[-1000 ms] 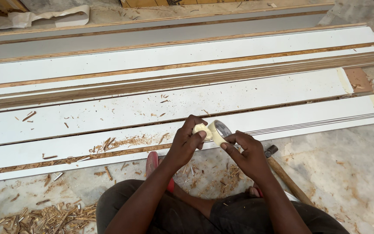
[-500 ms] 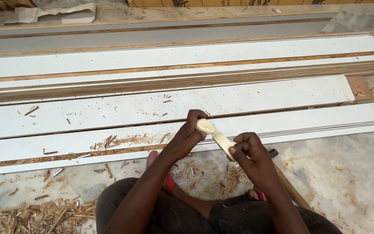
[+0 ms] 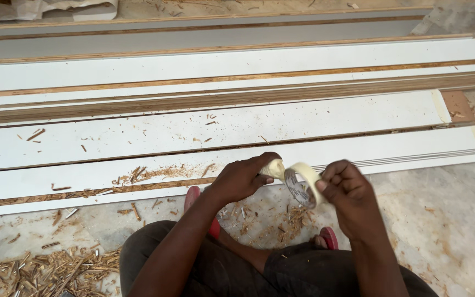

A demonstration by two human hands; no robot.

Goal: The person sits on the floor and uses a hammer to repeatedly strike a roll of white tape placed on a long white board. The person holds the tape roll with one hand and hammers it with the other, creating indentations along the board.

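Head cam, looking down at a person crouched on a concrete floor in front of a stack of long white boards. Right hand grips a roll of cream masking tape, fingers closed round the outer rim, roll tilted so its open core faces the camera. Left hand is just beside the roll, fingers curled tight and pinched on the free end of the tape; a short strip runs from that pinch to the roll. Both hands sit close together, over the near edge of the nearest white board, above the person's knees. Can't tell whether the tape touches the board; looks held clear of it. That nearest board has thin grooves running along its right part. The boards lie side by side and overlapping, running left to right across the view, with raw wood-coloured edges showing between the white faces. Wood chips and sawdust are scattered on the near boards, thickest just left of the left hand. A heap of wood shavings lies on the floor at lower left. Red sandals show under the legs, one by each knee. Dark trousers fill the bottom of the view. Crumpled pale sheet at top left, behind the stack.
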